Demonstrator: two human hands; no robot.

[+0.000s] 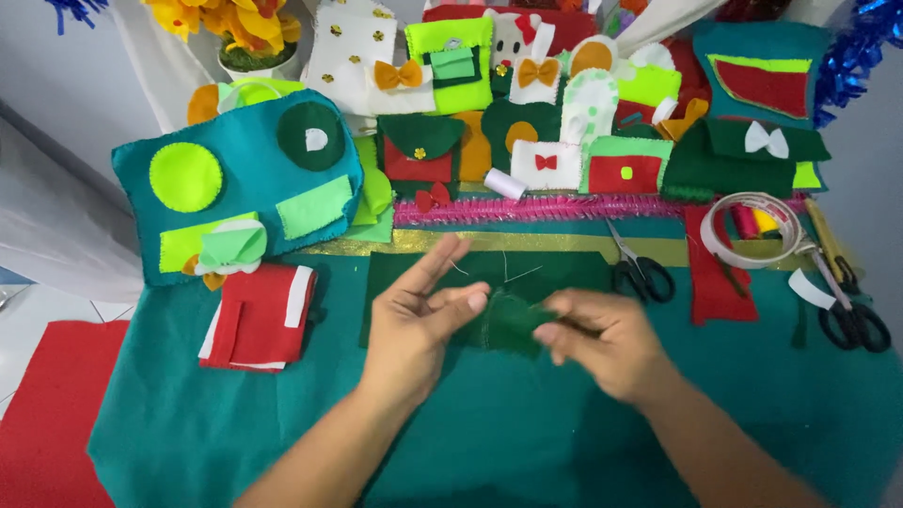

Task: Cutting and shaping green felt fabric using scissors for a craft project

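Two hands are working over a teal cloth (188,423) that is covering the table. The left hand (419,315) is pinching one side of a small dark green felt piece (508,325) between its thumb and fingers, with the first finger sticking out straight. The right hand (602,343) is pinching the other side of the same piece with its fingertips pressed together. The felt piece is sitting near the middle of the cloth, just above a bigger dark green felt sheet (555,268). Black scissors (640,268) are lying just to the right of that sheet. A red and white felt pouch (259,320) is resting near the left edge. A big teal felt bag (240,183) with green shapes is sitting at the far left corner. A roll of white tape (752,230) is lying near the right edge.
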